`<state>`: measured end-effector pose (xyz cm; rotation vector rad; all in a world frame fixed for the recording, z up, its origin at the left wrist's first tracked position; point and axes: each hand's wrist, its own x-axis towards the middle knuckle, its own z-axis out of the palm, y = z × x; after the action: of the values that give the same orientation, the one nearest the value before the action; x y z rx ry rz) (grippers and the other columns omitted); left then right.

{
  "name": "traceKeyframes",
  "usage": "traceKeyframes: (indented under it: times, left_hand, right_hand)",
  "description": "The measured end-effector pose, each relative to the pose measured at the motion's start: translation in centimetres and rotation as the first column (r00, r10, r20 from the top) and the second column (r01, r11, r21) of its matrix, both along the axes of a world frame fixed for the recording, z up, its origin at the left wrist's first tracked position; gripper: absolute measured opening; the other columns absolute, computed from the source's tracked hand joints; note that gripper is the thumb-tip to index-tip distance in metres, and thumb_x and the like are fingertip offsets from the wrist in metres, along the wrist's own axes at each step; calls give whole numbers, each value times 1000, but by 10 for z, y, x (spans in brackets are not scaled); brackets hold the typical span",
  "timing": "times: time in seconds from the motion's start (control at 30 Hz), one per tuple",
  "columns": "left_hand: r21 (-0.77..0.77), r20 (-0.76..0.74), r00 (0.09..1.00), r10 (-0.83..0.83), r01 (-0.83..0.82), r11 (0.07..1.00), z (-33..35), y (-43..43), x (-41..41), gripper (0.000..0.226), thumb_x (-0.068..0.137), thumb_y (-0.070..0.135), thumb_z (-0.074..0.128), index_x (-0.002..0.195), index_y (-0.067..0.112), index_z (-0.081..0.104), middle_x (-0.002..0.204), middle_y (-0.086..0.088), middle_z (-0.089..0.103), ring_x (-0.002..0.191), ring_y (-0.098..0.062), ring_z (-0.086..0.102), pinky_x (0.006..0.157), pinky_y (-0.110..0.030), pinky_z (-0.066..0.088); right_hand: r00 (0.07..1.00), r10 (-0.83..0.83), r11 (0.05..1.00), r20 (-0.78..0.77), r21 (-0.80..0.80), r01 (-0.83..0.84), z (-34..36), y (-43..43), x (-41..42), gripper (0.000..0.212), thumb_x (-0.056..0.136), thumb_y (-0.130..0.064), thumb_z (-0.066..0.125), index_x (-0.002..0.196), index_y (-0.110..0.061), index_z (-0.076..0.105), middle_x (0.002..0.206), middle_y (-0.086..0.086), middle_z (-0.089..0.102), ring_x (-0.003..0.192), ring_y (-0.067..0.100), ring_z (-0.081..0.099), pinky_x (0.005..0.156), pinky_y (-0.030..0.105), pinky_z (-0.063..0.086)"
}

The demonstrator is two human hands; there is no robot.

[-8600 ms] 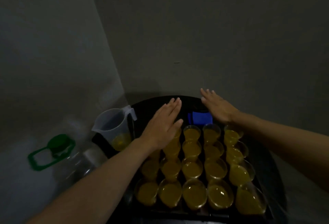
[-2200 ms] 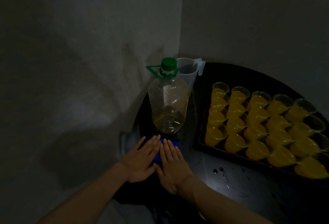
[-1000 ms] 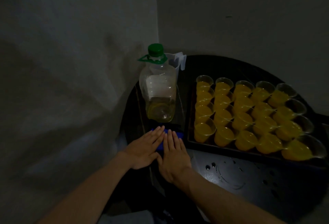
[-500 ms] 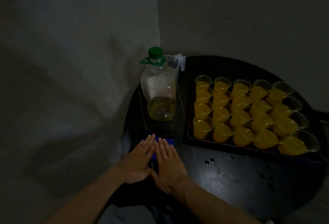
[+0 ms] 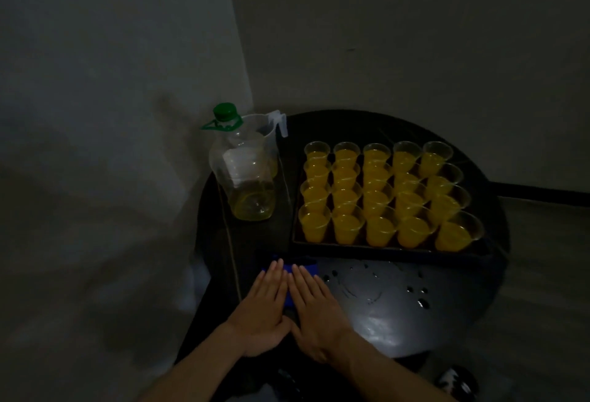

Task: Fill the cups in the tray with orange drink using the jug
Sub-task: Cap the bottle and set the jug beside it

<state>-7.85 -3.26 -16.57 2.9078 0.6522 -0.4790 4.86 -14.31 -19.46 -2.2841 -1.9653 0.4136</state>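
— On the black counter [image 5: 399, 306], front edge: anything changed?
— Hardly. Left hand [image 5: 261, 312] and right hand [image 5: 316, 312] stay flat on a blue object [image 5: 303, 267], fingers straight, holding nothing.
— Cups [image 5: 380, 197]?
— Still full, in the tray [image 5: 383, 250]; jug [image 5: 266, 128] just behind the bottle [image 5: 245, 178], left of the tray.

Dim corner of 2 plain grey walls [image 5: 383, 34], round black table [image 5: 415, 322], dark skirting [image 5: 542, 192], grey floor [image 5: 549, 274].

At the bottom middle of the frame the left hand [image 5: 260, 312] and right hand [image 5: 314, 315] are bare. The left forearm [image 5: 198, 366] and right forearm [image 5: 386, 369] are uncovered right down to the lower edge. The room is too dim to tell finer marks on them.
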Motion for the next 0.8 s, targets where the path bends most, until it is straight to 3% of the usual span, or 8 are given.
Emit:
traceKeyframes:
  times: [0.1,0.13,0.17,0.27,0.3,0.53,0.67,0.8]
  left_hand:
    - [23,-34,999,-17,18,1000,-9,-23,19,84,82,54,48,146,0,42,154,-25,40,144,-36,39,114,-40,15]
    - [46,-19,1000,-19,20,999,-7,-32,28,85,80,56,49,144,0,44,151,-25,44,141,-34,43,112,-40,18]
    - [39,9,999,-33,32,999,-9,-39,35,86,83,55,47,146,-2,37,155,-27,36,145,-37,35,113,-41,16]
    - [-15,10,999,-43,43,999,0,-59,57,83,96,53,24,150,5,-18,156,-18,-32,146,-38,-29,117,-38,-16]
    - [-35,35,998,-53,55,998,-3,-65,65,81,97,53,20,148,8,-25,153,-15,-39,144,-35,-36,116,-37,-21]
    - [-96,2,996,-85,85,992,-5,-113,131,90,88,58,11,154,6,-20,157,-16,-35,147,-30,-34,123,-42,-14]
    - [-55,32,990,-138,139,989,-17,-133,169,93,89,59,36,155,-4,22,164,-27,8,153,-41,8,118,-44,3]
    - [-86,72,981,-180,186,979,-12,-159,204,89,95,56,24,153,3,-19,156,-18,-34,148,-34,-31,119,-39,-21]
  right_hand:
    - [999,-39,999,9,22,39,6,-22,19,66,102,-49,18,141,-7,51,147,13,51,138,24,46,110,40,26]
    - [999,-42,999,30,28,41,6,-30,25,66,103,-48,18,140,-6,51,147,12,52,137,24,47,112,41,29]
    - [998,-49,998,49,53,46,6,-38,32,62,102,-46,23,139,-6,53,145,12,53,136,23,49,115,41,33]
    - [995,-71,993,73,102,63,8,-59,52,68,87,-52,41,136,-7,57,141,11,57,133,21,52,115,40,34]
    - [993,-83,991,88,107,74,8,-67,59,69,86,-52,43,136,-7,57,141,11,58,133,21,52,114,40,32]
    - [977,-172,983,126,88,162,3,-122,118,69,88,-54,45,140,-10,54,146,8,53,135,20,47,116,37,9]
    - [963,-209,974,170,120,191,-1,-151,153,69,91,-53,44,144,-9,50,150,9,49,139,21,44,113,37,17]
    - [949,-237,966,209,157,207,-5,-178,185,72,92,-53,46,147,-7,46,153,11,44,141,24,42,111,38,20]
